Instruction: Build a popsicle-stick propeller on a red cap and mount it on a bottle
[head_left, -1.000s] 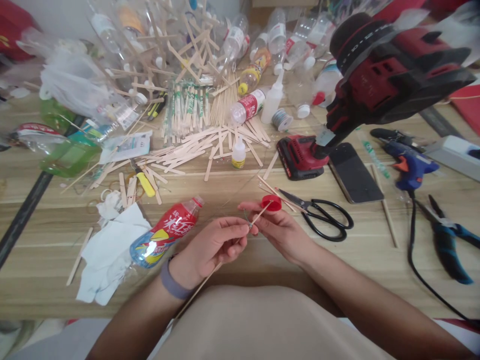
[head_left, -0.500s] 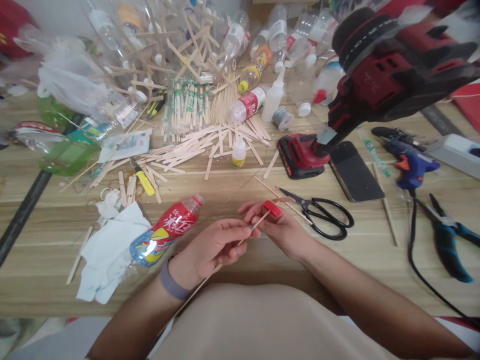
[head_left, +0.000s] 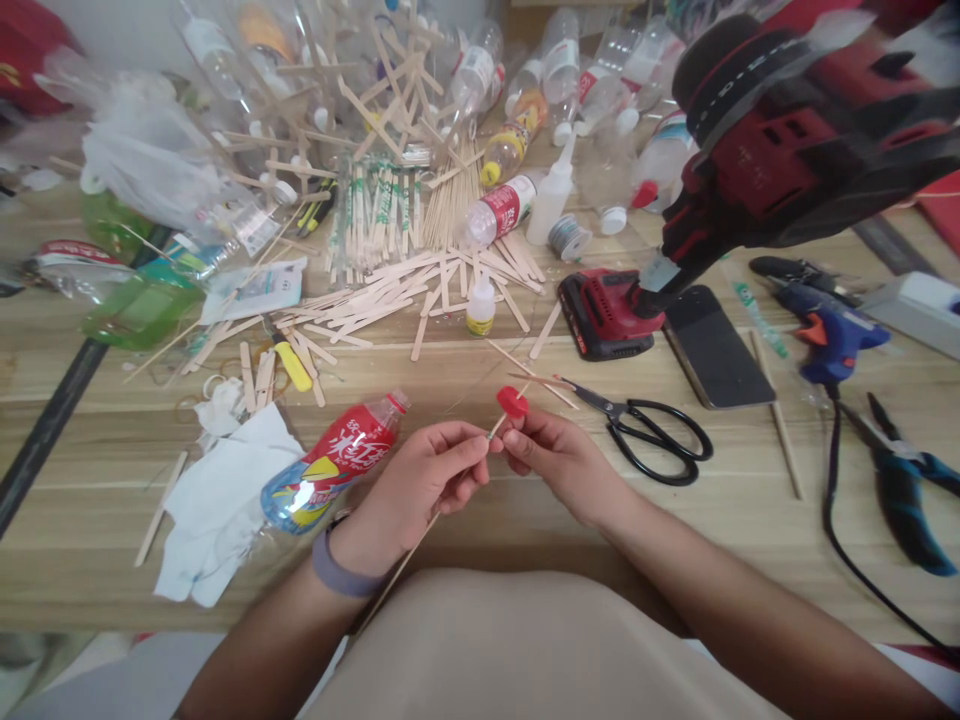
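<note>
While my left hand (head_left: pixel 442 465) pinches the thin stick (head_left: pixel 405 570) between thumb and forefinger, its other fingers curl loosely towards the palm. The stick slants up from near my body to the red cap (head_left: pixel 512 402), and its tip shows just past the cap's far side. My right hand (head_left: pixel 555 450) is beside the cap, thumb and fingers drawn close together — whether they grip the cap itself or something thin by it, I cannot tell.

Both hands are above the wooden table (head_left: pixel 457 590). To the right of the cap lie the black-handled scissors (head_left: pixel 656 430), slightly open, with the phone (head_left: pixel 718 345) beyond them. The red-labelled bottle (head_left: pixel 334 460) lies on its side near my left hand, and the small glue bottle (head_left: pixel 480 306) stands upright farther off, by the scattered flat sticks (head_left: pixel 375 300).
</note>
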